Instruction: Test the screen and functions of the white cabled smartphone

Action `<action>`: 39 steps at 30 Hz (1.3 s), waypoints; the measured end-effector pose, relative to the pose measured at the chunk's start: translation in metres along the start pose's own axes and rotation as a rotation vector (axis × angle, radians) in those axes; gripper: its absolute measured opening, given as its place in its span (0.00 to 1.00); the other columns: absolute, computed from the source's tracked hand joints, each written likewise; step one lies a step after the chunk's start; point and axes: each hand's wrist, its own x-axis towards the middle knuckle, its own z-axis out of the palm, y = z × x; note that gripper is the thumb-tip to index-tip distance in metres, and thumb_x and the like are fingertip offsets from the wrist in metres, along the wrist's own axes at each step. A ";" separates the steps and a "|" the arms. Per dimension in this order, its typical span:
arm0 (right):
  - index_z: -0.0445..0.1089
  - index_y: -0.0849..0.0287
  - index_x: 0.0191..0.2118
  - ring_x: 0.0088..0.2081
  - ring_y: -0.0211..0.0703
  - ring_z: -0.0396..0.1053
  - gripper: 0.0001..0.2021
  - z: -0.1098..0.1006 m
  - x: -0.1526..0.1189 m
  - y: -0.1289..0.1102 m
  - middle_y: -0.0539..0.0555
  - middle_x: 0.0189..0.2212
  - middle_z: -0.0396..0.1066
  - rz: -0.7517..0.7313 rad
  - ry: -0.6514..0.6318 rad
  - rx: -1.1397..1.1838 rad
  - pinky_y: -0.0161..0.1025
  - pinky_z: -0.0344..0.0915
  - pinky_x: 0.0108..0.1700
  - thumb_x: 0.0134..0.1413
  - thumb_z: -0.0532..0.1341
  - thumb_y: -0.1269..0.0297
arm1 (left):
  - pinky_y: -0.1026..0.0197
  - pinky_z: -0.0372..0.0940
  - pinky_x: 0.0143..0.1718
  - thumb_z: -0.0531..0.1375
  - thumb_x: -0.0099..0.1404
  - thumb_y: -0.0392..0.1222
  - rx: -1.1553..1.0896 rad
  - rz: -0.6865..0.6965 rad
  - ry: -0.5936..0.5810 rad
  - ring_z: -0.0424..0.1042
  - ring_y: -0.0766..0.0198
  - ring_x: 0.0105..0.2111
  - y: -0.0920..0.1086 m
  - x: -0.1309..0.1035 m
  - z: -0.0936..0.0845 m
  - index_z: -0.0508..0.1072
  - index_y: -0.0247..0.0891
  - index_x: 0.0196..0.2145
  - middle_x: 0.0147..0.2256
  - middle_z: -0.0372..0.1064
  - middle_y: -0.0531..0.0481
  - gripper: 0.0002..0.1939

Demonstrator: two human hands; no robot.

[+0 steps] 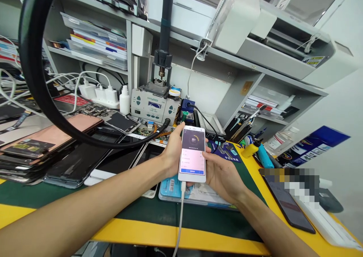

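Your white phone (192,154) has a screen that's dark up top, pinkish-white below, with a yellow arc and blue bar. You've got a white cable (180,215), a dark green mat (212,219) edged in yellow, a black hose (30,60) and a pinkish-copper panel (81,126), btw.
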 end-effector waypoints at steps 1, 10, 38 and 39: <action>0.69 0.57 0.54 0.42 0.48 0.76 0.16 0.000 0.000 0.000 0.57 0.43 0.77 0.001 0.001 0.004 0.47 0.72 0.46 0.63 0.57 0.61 | 0.56 0.68 0.25 0.42 0.68 0.66 0.001 0.001 0.001 0.75 0.52 0.24 0.000 0.000 0.000 0.77 0.28 0.44 0.32 0.77 0.35 0.39; 0.69 0.63 0.53 0.42 0.50 0.76 0.16 -0.001 0.000 0.001 0.60 0.42 0.78 0.017 0.035 -0.062 0.48 0.73 0.44 0.61 0.60 0.63 | 0.56 0.68 0.24 0.42 0.68 0.67 0.005 -0.015 -0.004 0.75 0.53 0.24 0.000 0.000 -0.002 0.77 0.29 0.45 0.33 0.78 0.36 0.39; 0.73 0.64 0.47 0.39 0.51 0.77 0.15 0.004 -0.002 0.000 0.59 0.37 0.79 0.028 0.034 -0.119 0.48 0.74 0.43 0.55 0.66 0.63 | 0.58 0.68 0.24 0.41 0.68 0.67 0.021 -0.018 0.014 0.76 0.52 0.26 0.000 -0.001 0.002 0.77 0.29 0.44 0.32 0.77 0.36 0.39; 0.74 0.65 0.45 0.39 0.51 0.77 0.15 0.004 -0.002 0.000 0.60 0.37 0.79 0.028 0.039 -0.139 0.48 0.74 0.43 0.53 0.67 0.64 | 0.58 0.68 0.25 0.41 0.68 0.67 0.016 -0.024 0.012 0.76 0.52 0.26 0.000 -0.001 0.001 0.77 0.28 0.44 0.32 0.77 0.35 0.40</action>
